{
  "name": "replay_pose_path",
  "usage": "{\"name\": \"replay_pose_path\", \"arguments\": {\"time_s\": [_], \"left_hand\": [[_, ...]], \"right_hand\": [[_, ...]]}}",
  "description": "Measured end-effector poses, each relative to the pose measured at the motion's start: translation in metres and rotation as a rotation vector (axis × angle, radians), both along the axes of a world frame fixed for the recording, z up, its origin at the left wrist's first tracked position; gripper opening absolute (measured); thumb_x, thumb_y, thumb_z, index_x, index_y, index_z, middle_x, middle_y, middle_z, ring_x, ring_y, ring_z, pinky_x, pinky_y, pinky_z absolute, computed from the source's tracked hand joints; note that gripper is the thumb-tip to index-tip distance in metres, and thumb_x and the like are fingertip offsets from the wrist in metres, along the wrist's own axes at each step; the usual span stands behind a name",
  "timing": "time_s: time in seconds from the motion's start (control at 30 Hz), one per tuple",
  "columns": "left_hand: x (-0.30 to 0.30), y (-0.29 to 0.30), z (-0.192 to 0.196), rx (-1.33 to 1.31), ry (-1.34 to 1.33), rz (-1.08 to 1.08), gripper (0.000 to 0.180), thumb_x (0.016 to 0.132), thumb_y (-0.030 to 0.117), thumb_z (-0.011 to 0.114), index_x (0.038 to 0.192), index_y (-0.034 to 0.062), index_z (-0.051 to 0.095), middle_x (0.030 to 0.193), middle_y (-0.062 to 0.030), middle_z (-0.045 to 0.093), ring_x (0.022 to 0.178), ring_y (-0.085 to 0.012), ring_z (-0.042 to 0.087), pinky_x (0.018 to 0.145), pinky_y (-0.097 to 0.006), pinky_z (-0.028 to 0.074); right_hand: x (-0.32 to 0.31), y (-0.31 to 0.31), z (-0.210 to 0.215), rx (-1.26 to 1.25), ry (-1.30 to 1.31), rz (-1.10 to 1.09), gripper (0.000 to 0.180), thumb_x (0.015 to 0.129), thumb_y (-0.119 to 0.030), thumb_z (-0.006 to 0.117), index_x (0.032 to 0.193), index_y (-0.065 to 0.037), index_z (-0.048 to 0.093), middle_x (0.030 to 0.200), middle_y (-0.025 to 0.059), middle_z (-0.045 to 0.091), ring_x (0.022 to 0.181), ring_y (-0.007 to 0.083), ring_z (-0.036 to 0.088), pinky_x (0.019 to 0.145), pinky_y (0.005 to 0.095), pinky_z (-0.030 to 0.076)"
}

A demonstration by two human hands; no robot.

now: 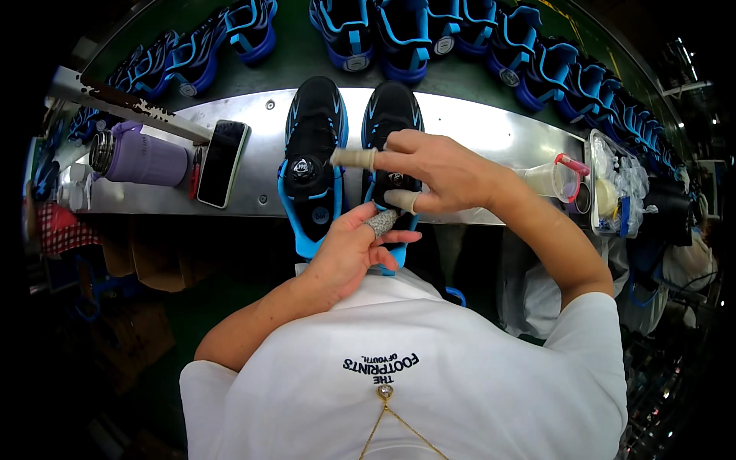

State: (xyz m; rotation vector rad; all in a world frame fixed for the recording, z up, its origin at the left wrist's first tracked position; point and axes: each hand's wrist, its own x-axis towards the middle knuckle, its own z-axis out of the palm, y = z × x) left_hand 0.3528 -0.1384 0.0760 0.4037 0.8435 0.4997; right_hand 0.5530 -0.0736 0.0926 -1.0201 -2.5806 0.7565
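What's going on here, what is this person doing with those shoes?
A person in a white T-shirt works on the right shoe of a black-and-blue pair lying on a metal shelf. The right hand, with taped fingertips, presses on its dial closure, while the left hand grips its near end. The left shoe lies untouched beside it. More blue shoes line the green belt behind. A phone and a purple bottle rest to the left.
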Motion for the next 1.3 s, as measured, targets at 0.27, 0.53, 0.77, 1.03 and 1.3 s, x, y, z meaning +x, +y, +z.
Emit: {"name": "replay_pose_path", "arguments": {"time_s": [0.27,0.53,0.77,1.03,1.3], "left_hand": [[-0.043,-0.006,0.035,-0.04,0.025,-0.16,0.04,0.103,0.016,0.046,0.135,-0.0064,0.046,0.131,-0.0215,0.056,0.105,-0.0325,0.067,0.071,-0.035,0.059],[-0.113,0.004,0.012,0.093,0.014,0.242,0.037,0.1,0.019,0.052,0.127,-0.0073,0.05,0.121,-0.0237,0.06,0.102,-0.0339,0.068,0.065,-0.033,0.06],[-0.115,0.008,0.001,0.145,0.062,0.228,0.031,0.1,0.008,0.044,0.124,-0.0091,0.05,0.121,-0.0202,0.059,0.107,-0.0325,0.066,0.067,-0.029,0.059],[-0.116,0.019,-0.016,0.24,0.119,0.215,0.027,0.101,0.007,0.04,0.119,-0.0069,0.053,0.11,-0.0228,0.065,0.087,-0.0224,0.07,0.064,-0.026,0.059],[-0.1,0.024,-0.013,0.181,0.165,0.095,0.026,0.1,0.003,0.042,0.119,-0.0074,0.054,0.11,-0.0205,0.065,0.088,-0.0207,0.07,0.065,-0.025,0.057]], "right_hand": [[-0.028,-0.015,-0.001,-0.185,0.171,-0.122,0.065,0.088,-0.025,0.067,0.149,-0.029,0.044,0.067,0.0077,0.055,0.059,0.0209,0.055,0.057,0.0331,0.045],[-0.101,0.038,0.024,-0.176,0.023,0.115,0.072,0.086,-0.031,0.065,0.151,-0.024,0.034,0.095,0.0145,0.058,0.089,0.0343,0.06,0.076,0.0429,0.049],[-0.146,0.037,-0.007,0.013,-0.107,0.242,0.049,0.086,-0.025,0.065,0.134,-0.02,0.054,0.092,0.0118,0.058,0.087,0.0302,0.059,0.072,0.0406,0.05],[-0.127,0.054,-0.016,0.074,0.114,0.245,0.042,0.088,-0.025,0.065,0.13,-0.019,0.058,0.084,0.0086,0.057,0.076,0.0285,0.058,0.064,0.0389,0.048],[-0.104,0.056,-0.017,0.129,0.166,0.213,0.056,0.088,-0.024,0.066,0.142,-0.027,0.052,0.07,0.0056,0.053,0.065,0.0264,0.058,0.06,0.0373,0.049]]}}
